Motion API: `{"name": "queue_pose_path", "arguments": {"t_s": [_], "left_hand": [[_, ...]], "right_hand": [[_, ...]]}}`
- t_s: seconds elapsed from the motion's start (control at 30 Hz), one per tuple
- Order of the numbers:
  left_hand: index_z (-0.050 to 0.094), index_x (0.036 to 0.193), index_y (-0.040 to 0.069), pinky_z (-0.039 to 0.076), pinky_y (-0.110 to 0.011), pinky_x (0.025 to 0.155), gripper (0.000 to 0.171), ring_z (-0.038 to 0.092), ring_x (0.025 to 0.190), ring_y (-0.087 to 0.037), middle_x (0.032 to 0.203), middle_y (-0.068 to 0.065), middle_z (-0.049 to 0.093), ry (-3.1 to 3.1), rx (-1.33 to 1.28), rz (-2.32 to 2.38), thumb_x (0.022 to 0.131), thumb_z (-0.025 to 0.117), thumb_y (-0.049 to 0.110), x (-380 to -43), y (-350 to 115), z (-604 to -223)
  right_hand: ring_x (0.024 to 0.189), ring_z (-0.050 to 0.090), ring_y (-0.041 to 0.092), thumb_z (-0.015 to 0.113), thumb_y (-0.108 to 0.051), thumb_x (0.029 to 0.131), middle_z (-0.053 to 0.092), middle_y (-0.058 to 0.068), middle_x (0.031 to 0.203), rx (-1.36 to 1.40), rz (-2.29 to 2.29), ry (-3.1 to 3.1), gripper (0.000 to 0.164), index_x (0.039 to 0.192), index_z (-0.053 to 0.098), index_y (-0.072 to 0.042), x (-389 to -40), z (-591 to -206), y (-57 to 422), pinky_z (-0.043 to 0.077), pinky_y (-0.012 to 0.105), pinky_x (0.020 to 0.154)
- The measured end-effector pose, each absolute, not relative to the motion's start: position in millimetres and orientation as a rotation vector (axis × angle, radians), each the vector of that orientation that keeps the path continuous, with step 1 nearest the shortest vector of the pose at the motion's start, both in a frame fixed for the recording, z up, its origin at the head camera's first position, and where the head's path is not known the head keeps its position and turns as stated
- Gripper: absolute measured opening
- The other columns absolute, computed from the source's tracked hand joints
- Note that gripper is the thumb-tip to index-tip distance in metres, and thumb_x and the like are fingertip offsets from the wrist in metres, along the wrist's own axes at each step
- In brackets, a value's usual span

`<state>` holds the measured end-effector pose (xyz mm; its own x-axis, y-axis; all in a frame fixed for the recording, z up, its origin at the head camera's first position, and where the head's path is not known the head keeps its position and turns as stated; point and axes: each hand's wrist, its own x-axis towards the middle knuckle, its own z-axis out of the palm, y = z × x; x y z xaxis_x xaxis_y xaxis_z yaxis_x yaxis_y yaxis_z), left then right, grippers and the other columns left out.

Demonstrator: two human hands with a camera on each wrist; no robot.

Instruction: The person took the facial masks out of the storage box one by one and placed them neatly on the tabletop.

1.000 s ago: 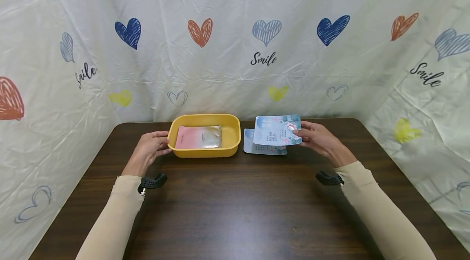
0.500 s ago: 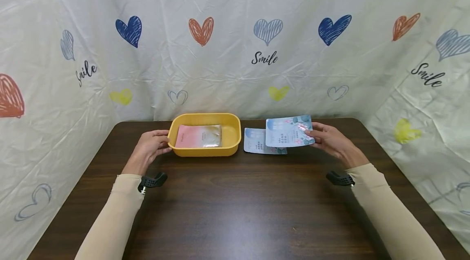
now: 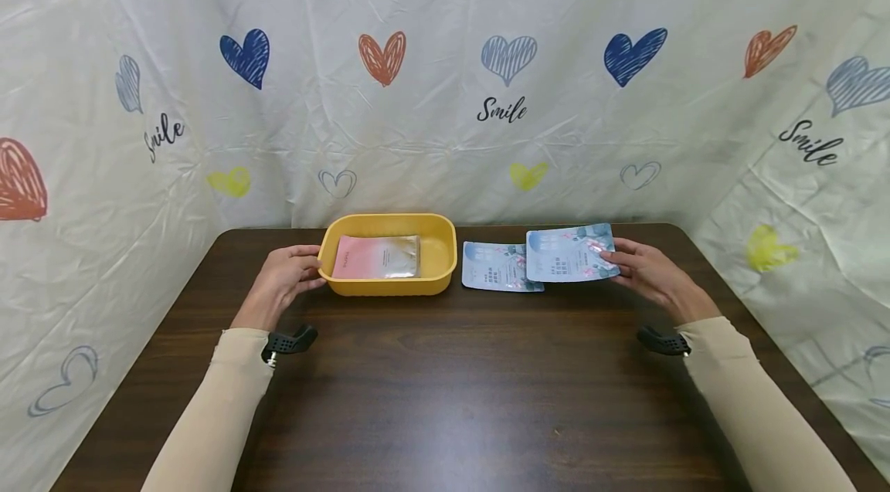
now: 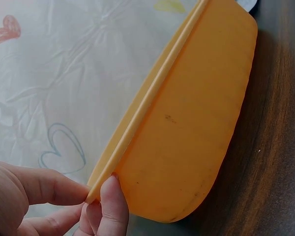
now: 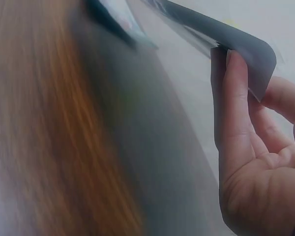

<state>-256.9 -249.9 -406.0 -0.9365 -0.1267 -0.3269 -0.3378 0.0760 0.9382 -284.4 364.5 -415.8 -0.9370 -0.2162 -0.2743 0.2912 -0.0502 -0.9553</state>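
Note:
My left hand (image 3: 283, 282) holds the left end of a yellow plastic basin (image 3: 389, 288). In the left wrist view the fingertips (image 4: 113, 196) pinch the basin's rim. Inside the basin lies a pink and gold foil face-mask packet (image 3: 375, 257). A light-blue face-mask packet (image 3: 566, 252) with a flower print is pinched by its right edge between the thumb and fingers of my right hand (image 3: 650, 273). The right wrist view shows that packet (image 5: 258, 61) edge-on, bent near the thumb. Another blue packet (image 3: 490, 266) lies flat beside the basin, partly covered by the held one.
The dark wooden table (image 3: 445, 384) reaches back to a white curtain (image 3: 431, 137) printed with hearts and the word Smile. Curtain panels also flank both sides. A black band (image 3: 292, 341) circles each wrist over a beige sleeve.
My right hand has moved to the right with the held blue packet, uncovering more of the packet lying on the table. The left hand and the basin stay where they were.

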Motion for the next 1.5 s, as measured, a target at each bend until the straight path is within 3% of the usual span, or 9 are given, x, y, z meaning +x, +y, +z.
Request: {"name": "queue_pose_path", "arguments": {"t_s": [0.5,0.67,0.8,0.93,1.07,1.13,1.23,1.37,1.5], "left_hand": [[0.048,0.148,0.001,0.061,-0.027,0.081,0.048,0.063,0.099,-0.023,0.142,-0.023,0.049,2.199,-0.489,1.965,0.101,0.058,0.007,-259,-250,-407],[0.048,0.148,0.002,0.061,-0.027,0.081,0.048,0.062,0.096,-0.021,0.141,-0.023,0.049,2.191,-0.481,1.966,0.101,0.057,0.006,-258,-250,-407],[0.048,0.149,0.002,0.061,-0.027,0.082,0.049,0.062,0.098,-0.023,0.142,-0.023,0.049,2.190,-0.472,1.968,0.101,0.057,0.007,-258,-250,-408],[0.048,0.148,0.002,0.061,-0.026,0.082,0.048,0.062,0.099,-0.023,0.142,-0.023,0.049,2.198,-0.476,1.961,0.102,0.057,0.007,-258,-250,-409],[0.049,0.148,0.002,0.061,-0.026,0.082,0.047,0.062,0.100,-0.024,0.142,-0.023,0.050,2.204,-0.475,1.958,0.102,0.057,0.008,-258,-251,-408],[0.048,0.148,0.002,0.061,-0.026,0.082,0.048,0.062,0.102,-0.025,0.143,-0.023,0.049,2.204,-0.470,1.960,0.102,0.057,0.008,-258,-251,-408],[0.047,0.149,0.001,0.061,-0.026,0.081,0.049,0.061,0.105,-0.027,0.145,-0.024,0.048,2.208,-0.463,1.960,0.102,0.056,0.007,-257,-250,-407],[0.046,0.150,0.001,0.061,-0.025,0.080,0.049,0.058,0.105,-0.027,0.145,-0.023,0.047,2.217,-0.462,1.960,0.102,0.054,0.006,-256,-249,-406],[0.045,0.150,0.001,0.061,-0.025,0.080,0.049,0.057,0.108,-0.028,0.146,-0.024,0.046,2.215,-0.456,1.960,0.102,0.054,0.007,-256,-248,-406]], "right_hand": [[0.084,0.069,0.008,0.065,-0.019,0.100,0.074,-0.009,0.095,0.165,-1.997,2.005,0.038,0.135,0.048,-0.019,-282,-428,394,0.059,0.026,0.074],[0.083,0.068,0.006,0.066,-0.023,0.100,0.073,-0.012,0.093,0.173,-1.927,2.086,0.051,0.144,0.042,-0.013,-283,-430,396,0.058,0.025,0.072],[0.084,0.065,0.002,0.062,-0.028,0.102,0.070,-0.015,0.095,0.154,-1.765,2.256,0.066,0.154,0.033,0.001,-283,-429,395,0.058,0.023,0.074],[0.092,0.063,0.003,0.052,-0.029,0.107,0.067,0.011,0.119,0.106,-1.495,2.500,0.063,0.150,0.034,0.013,-282,-426,393,0.060,0.025,0.080],[0.112,0.065,0.026,0.046,-0.027,0.109,0.047,0.036,0.143,0.098,-1.334,2.618,0.057,0.146,0.039,0.015,-280,-420,387,0.061,0.034,0.088],[0.119,0.061,0.038,0.046,-0.025,0.109,0.045,0.038,0.143,0.096,-1.280,2.661,0.054,0.144,0.042,0.016,-278,-417,384,0.060,0.037,0.089],[0.120,0.059,0.044,0.047,-0.024,0.108,0.048,0.038,0.139,0.065,-1.186,2.732,0.051,0.140,0.045,0.016,-277,-413,381,0.061,0.039,0.087],[0.110,0.066,0.036,0.052,-0.023,0.106,0.056,0.036,0.132,-0.020,-1.130,2.777,0.049,0.138,0.049,0.015,-277,-406,374,0.062,0.037,0.083],[0.104,0.071,0.018,0.062,-0.021,0.102,0.060,0.033,0.133,-0.103,-1.290,2.677,0.054,0.142,0.046,0.012,-277,-399,362,0.061,0.038,0.087]]}}
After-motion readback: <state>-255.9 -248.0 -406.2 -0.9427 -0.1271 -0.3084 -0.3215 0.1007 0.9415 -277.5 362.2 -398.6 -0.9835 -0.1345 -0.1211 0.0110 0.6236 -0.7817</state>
